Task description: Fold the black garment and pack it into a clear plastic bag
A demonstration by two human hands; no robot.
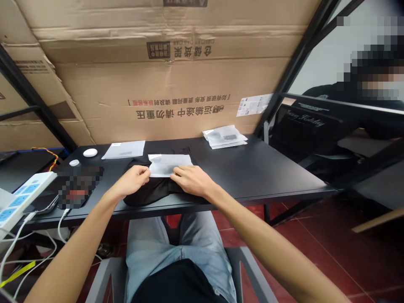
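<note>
Both my hands are on a translucent white plastic bag (168, 165) lying on a folded black garment (148, 191), near the front edge of a black desk (252, 168). My left hand (134, 180) pinches the bag's left edge. My right hand (191, 180) has its fingers curled over the bag's lower right edge. Part of the garment shows behind the bag, while the rest of it spreads beneath my hands.
A flat white packet (123, 150) and a stack of plastic bags (224, 136) lie on the desk, with small white round objects (90, 152) at left. A blurred object (78, 187) and a white power strip (27, 198) sit left. Cardboard stands behind; a person (347, 90) sits at right.
</note>
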